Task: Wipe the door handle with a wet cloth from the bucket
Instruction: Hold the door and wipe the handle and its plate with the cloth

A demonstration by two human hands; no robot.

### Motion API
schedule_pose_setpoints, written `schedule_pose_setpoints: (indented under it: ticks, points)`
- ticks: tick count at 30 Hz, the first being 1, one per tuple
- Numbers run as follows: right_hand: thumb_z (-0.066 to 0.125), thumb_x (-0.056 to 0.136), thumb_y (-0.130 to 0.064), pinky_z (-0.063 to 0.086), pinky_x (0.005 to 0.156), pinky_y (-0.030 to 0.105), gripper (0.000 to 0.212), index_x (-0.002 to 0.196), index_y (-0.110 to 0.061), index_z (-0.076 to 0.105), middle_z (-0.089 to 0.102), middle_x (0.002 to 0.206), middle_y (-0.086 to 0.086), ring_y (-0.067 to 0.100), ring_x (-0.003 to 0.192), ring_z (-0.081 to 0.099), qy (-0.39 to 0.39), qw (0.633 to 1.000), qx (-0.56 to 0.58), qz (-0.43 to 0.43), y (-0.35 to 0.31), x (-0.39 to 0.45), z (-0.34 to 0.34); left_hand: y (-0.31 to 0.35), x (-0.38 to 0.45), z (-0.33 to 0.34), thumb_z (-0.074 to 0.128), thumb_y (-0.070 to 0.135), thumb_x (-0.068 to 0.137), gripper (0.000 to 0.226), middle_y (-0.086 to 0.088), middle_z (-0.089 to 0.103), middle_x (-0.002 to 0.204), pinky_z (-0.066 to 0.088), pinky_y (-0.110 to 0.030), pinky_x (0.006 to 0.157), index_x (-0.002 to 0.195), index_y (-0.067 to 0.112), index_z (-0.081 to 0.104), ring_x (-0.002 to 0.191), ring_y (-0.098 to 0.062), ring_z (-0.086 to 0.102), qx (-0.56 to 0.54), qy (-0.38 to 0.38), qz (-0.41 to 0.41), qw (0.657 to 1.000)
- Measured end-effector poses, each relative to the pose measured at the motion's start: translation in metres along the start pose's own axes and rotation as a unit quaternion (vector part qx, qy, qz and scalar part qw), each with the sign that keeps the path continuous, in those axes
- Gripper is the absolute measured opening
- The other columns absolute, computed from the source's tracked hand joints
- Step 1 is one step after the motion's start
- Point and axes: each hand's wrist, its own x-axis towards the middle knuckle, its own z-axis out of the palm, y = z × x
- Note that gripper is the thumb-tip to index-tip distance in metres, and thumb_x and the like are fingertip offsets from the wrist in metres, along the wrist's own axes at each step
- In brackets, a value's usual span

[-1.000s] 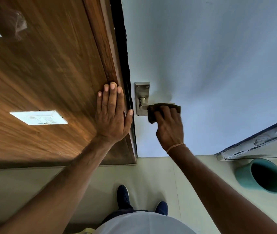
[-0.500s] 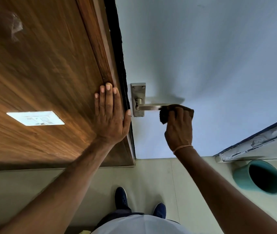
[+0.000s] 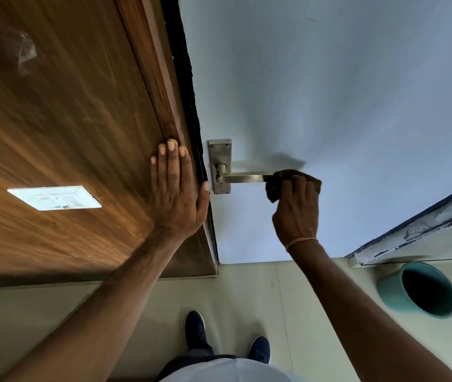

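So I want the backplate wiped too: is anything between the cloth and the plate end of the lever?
Nothing visible. The right hand holds the cloth at the lever's free end; the door handle runs bare to the backplate.

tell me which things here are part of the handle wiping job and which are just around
Part of the job:
door handle
cloth, gripped in the right hand at the lever's end
teal bucket on the floor

Just around:
left hand, flat on the wooden frame
switch plate
shoes
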Motion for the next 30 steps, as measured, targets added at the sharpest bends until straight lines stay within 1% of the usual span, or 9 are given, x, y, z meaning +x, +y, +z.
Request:
schedule_pose_setpoints:
  ticks: [6, 11, 14, 16, 18, 20, 22, 25, 30]
  points:
    - [0.040, 0.073, 0.001, 0.040, 0.083, 0.037, 0.036, 0.096, -0.012, 0.064, 0.066, 0.115, 0.009, 0.032, 0.094, 0.052, 0.090, 0.993, 0.078, 0.001, -0.019, 0.011, -0.018, 0.000, 0.000, 0.001, 0.052, 0.036, 0.104, 0.080, -0.030, 0.029, 0.168, 0.020, -0.056, 0.133, 0.165, -0.005, 0.020, 0.164, -0.036, 0.012, 0.005, -0.004, 0.000, 1.000]
    - [0.038, 0.078, -0.001, 0.049, 0.095, 0.044, 0.042, 0.108, -0.013, 0.064, 0.067, 0.128, 0.003, 0.033, 0.121, 0.055, 0.031, 0.993, 0.113, -0.008, -0.047, 0.012, -0.002, -0.001, -0.001, -0.001, 0.051, 0.037, 0.106, 0.079, -0.029, 0.029, 0.169, 0.019, -0.054, 0.134, 0.165, -0.003, 0.019, 0.165, -0.034, 0.009, 0.004, -0.010, -0.001, 1.000]
    - [0.048, 0.090, 0.003, 0.052, 0.095, 0.032, 0.049, 0.133, -0.018, 0.060, 0.066, 0.131, 0.002, 0.027, 0.120, 0.059, 0.024, 0.983, 0.171, 0.066, -0.036, 0.010, 0.002, -0.004, 0.000, -0.004, 0.054, 0.035, 0.105, 0.079, -0.027, 0.024, 0.171, 0.020, -0.054, 0.134, 0.165, -0.004, 0.020, 0.166, -0.034, 0.009, 0.003, -0.016, 0.008, 1.000]
    - [0.051, 0.092, 0.002, 0.054, 0.074, 0.015, 0.047, 0.134, -0.018, 0.059, 0.070, 0.115, 0.003, 0.020, 0.096, 0.066, -0.007, 0.911, 0.340, 0.234, -0.035, 0.012, 0.005, -0.004, 0.000, -0.006, 0.055, 0.034, 0.104, 0.080, -0.025, 0.020, 0.172, 0.020, -0.055, 0.134, 0.165, -0.003, 0.019, 0.166, -0.034, 0.009, 0.002, -0.015, 0.012, 1.000]
    - [0.049, 0.088, 0.001, 0.050, 0.052, 0.021, 0.041, 0.126, -0.008, 0.062, 0.069, 0.106, 0.013, 0.029, 0.082, 0.063, -0.034, 0.749, 0.547, 0.372, -0.040, 0.013, 0.011, -0.005, 0.000, -0.007, 0.055, 0.034, 0.104, 0.080, -0.025, 0.018, 0.172, 0.021, -0.055, 0.134, 0.166, -0.003, 0.018, 0.166, -0.034, 0.009, 0.004, -0.019, 0.013, 1.000]
    - [0.046, 0.085, 0.002, 0.045, 0.049, 0.030, 0.037, 0.118, 0.001, 0.063, 0.065, 0.098, 0.021, 0.034, 0.076, 0.058, -0.019, 0.615, 0.658, 0.433, -0.048, 0.013, 0.015, -0.004, 0.000, -0.008, 0.053, 0.034, 0.105, 0.080, -0.024, 0.018, 0.172, 0.021, -0.055, 0.134, 0.166, -0.003, 0.018, 0.166, -0.034, 0.009, 0.003, -0.022, 0.014, 1.000]
    - [0.040, 0.091, 0.008, 0.043, 0.052, 0.031, 0.031, 0.109, -0.002, 0.063, 0.063, 0.097, 0.019, 0.031, 0.071, 0.057, -0.023, 0.526, 0.709, 0.469, -0.059, 0.016, 0.017, -0.005, 0.000, -0.009, 0.052, 0.034, 0.105, 0.078, -0.024, 0.018, 0.172, 0.021, -0.055, 0.134, 0.166, -0.003, 0.018, 0.166, -0.034, 0.009, -0.002, -0.023, 0.016, 1.000]
    - [0.035, 0.094, 0.008, 0.042, 0.065, 0.036, 0.032, 0.101, -0.009, 0.061, 0.065, 0.107, 0.019, 0.032, 0.079, 0.060, -0.068, 0.418, 0.772, 0.474, -0.080, 0.018, 0.016, -0.007, 0.000, -0.011, 0.052, 0.033, 0.106, 0.077, -0.023, 0.018, 0.172, 0.020, -0.055, 0.134, 0.165, -0.003, 0.019, 0.166, -0.033, 0.007, -0.004, -0.029, 0.023, 0.999]
    - [0.032, 0.094, 0.009, 0.052, 0.086, 0.045, 0.038, 0.108, -0.009, 0.061, 0.069, 0.113, 0.020, 0.036, 0.097, 0.067, -0.051, 0.327, 0.815, 0.476, -0.070, 0.012, 0.015, -0.008, 0.000, -0.010, 0.052, 0.033, 0.106, 0.078, -0.023, 0.017, 0.172, 0.020, -0.054, 0.134, 0.166, -0.002, 0.017, 0.167, -0.032, 0.006, -0.011, -0.030, 0.021, 0.999]
